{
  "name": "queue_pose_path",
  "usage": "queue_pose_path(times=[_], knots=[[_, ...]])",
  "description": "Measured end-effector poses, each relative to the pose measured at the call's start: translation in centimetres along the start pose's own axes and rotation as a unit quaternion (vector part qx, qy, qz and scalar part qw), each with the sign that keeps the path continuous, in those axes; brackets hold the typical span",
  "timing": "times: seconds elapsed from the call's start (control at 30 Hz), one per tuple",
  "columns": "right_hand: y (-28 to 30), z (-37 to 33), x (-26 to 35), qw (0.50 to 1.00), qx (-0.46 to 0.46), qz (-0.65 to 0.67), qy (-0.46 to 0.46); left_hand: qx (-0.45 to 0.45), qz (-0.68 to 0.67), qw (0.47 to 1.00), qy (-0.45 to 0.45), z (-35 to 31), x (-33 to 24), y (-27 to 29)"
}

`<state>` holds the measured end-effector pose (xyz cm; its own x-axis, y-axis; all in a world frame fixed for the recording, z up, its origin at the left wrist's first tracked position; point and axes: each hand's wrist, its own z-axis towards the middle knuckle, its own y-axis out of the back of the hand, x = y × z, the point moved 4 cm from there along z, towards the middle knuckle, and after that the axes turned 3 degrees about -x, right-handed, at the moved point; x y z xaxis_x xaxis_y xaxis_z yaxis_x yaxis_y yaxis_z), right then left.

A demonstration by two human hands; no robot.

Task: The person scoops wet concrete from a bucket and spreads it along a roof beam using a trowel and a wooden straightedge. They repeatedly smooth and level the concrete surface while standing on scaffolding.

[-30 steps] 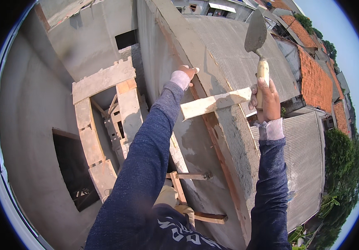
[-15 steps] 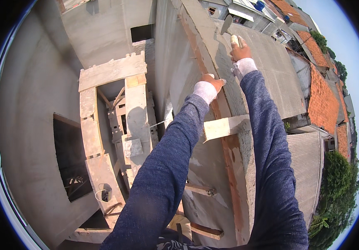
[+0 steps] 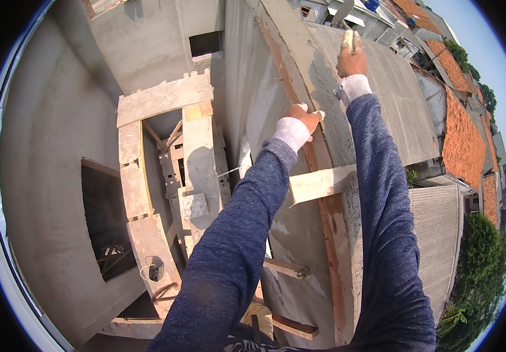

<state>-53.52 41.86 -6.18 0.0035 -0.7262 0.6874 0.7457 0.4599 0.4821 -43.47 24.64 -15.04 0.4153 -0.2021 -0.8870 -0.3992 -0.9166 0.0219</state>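
Note:
My left hand grips the edge of a reddish wooden board that runs along the top of a grey plastered wall. My right hand reaches farther along the wall top and is closed on the pale handle of a trowel. The blade points away from me and is hard to make out. Wet grey mortar lies on the wall top between my hands. A short pale wooden crosspiece sits across the board below my left forearm.
Far below on the left stand concrete formwork, a bucket and a dark opening. Wooden braces stick out of the wall. On the right are a grey corrugated roof, orange tiled roofs and trees.
Both arms have stretched farther forward along the wall top. My right hand carried the trowel from beside the crosspiece up to the far end, and my left hand slid ahead on the board.

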Motion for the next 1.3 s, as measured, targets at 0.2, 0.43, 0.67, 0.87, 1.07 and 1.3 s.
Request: queue_pose_path(times=[0.2, 0.43, 0.67, 0.87, 1.07, 1.3], knots=[[-1.7, 0.7, -3.3, 0.982, 0.058, -0.176, 0.023, 0.007, 0.018, 1.0, -0.014, 0.1, -0.3, -1.0], [-0.5, 2.3, -0.4, 0.996, -0.016, -0.039, 0.074, -0.02, 0.018, 0.999, -0.017, 0.5, 0.4, -0.1], [-2.6, 1.6, -2.8, 0.982, 0.097, -0.161, 0.028, -0.045, 0.053, 0.997, -0.024, 1.2, 0.9, -1.3], [0.0, 0.1, 4.1, 0.996, -0.017, -0.063, 0.06, -0.059, 0.078, 0.995, -0.025, 2.4, 1.7, 0.1], [-2.2, 1.2, -2.4, 0.983, 0.136, -0.118, -0.035, -0.037, 0.064, 0.997, -0.037, 1.5, 0.9, -1.2], [-0.2, 0.6, 2.9, 1.0, 0.018, -0.017, 0.012, -0.053, 0.053, 0.996, -0.04, 2.1, 1.4, 0.3]])
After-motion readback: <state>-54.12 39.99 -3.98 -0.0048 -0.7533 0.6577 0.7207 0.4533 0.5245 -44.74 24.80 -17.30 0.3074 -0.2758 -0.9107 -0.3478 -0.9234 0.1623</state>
